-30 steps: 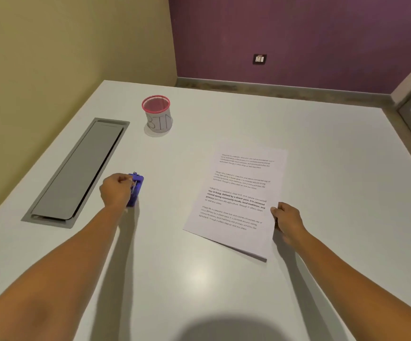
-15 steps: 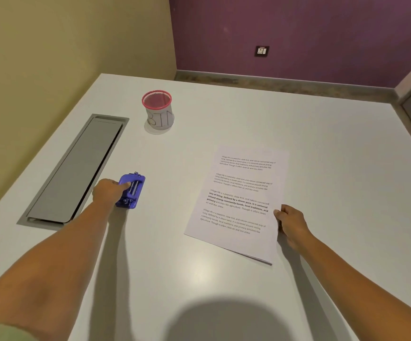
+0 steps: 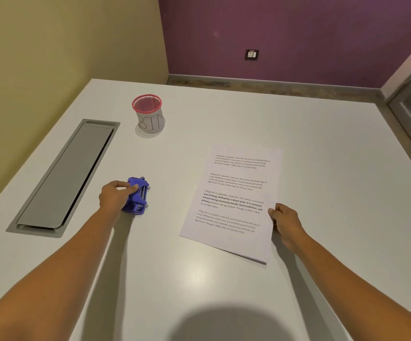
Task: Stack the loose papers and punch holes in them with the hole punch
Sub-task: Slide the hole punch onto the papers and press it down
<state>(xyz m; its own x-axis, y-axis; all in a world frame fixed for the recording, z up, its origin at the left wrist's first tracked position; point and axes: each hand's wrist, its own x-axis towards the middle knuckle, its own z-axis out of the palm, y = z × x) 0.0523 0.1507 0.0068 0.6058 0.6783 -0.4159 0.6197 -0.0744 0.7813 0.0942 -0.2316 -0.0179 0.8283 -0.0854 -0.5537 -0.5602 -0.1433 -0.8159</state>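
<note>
Stacking: appears done. The papers (image 3: 234, 200) lie as one pile right of frame centre on the white tabletop (image 3: 334, 168), printed side up, long axis running toward the upper right. At the pile's lower corner a second edge shows just under the top sheet, so more than one sheet is present; the exact count cannot be read. Edges look fairly well squared.

Right hand (image 3: 285, 223): at the right edge of the pile, low on that side, fingers curled with the thumb on the margin. It seems to pinch or pin the sheets there; whether fingers pass under the pile is hidden.

Hole punch (image 3: 138, 196): blue, resting on the tabletop left of centre, well apart from the papers. No paper is in its slot.

Left hand (image 3: 117, 196): closed around the punch from its left side, thumb across the top and fingers wrapped over the near part. The punch looks seated on the surface, not lifted, though the contact line is partly hidden by the hand.

Other items: a red-rimmed mesh cup (image 3: 147, 114) marked "BIN" toward the upper left, and a grey cable hatch (image 3: 64, 178) set into the tabletop along the left.

Status, as a judgement: first half complete, second half not begun. Remaining: bring punch and pile edge together, seat the edge squarely in the slot, press. No holes visible in the sheets.
</note>
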